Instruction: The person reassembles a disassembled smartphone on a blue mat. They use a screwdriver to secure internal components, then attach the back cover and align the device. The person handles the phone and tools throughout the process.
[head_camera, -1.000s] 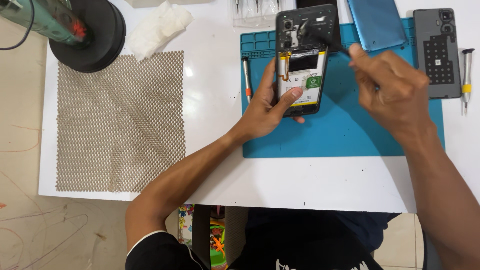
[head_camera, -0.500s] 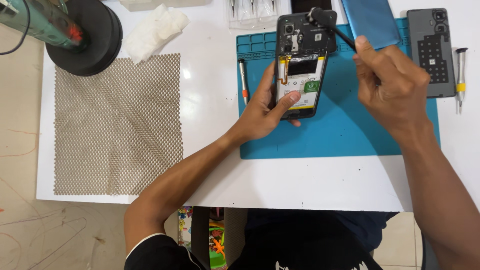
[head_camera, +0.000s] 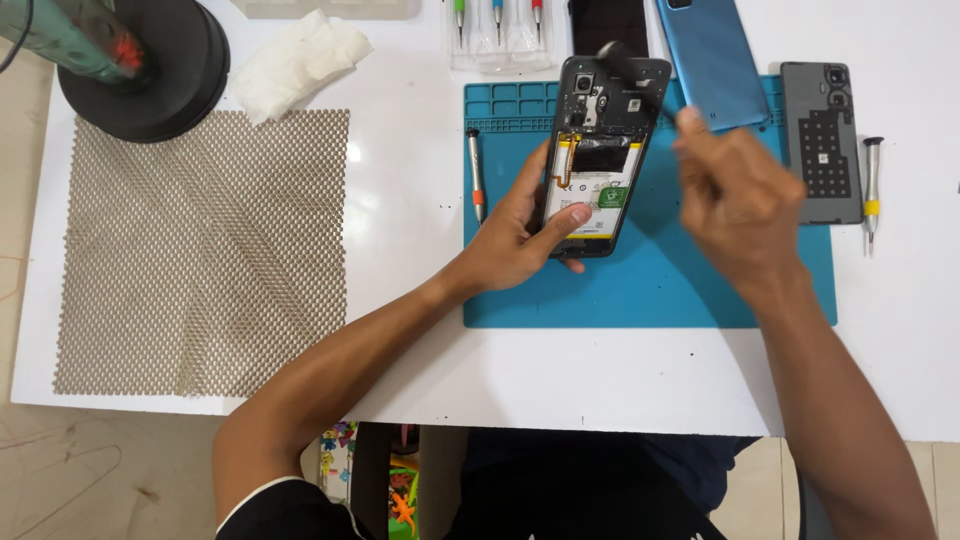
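An opened smartphone (head_camera: 600, 150) with its back removed lies on a blue work mat (head_camera: 650, 280), showing its battery and dark circuit cover. My left hand (head_camera: 520, 235) grips the phone's lower end, thumb across the battery. My right hand (head_camera: 740, 200) hovers to the phone's right, blurred, pinching a thin dark tool (head_camera: 630, 70) whose tip sits over the phone's top right corner.
A blue phone back cover (head_camera: 710, 60) and a grey inner frame (head_camera: 820, 140) lie at the mat's right. Screwdrivers (head_camera: 476, 175) (head_camera: 872, 190) flank the mat. A brown mesh mat (head_camera: 200, 250), crumpled tissue (head_camera: 295, 60) and black round stand (head_camera: 150, 70) sit left.
My right hand has shifted with the tool, its tip staying near the phone's top edge. The left hand keeps its hold on the phone.
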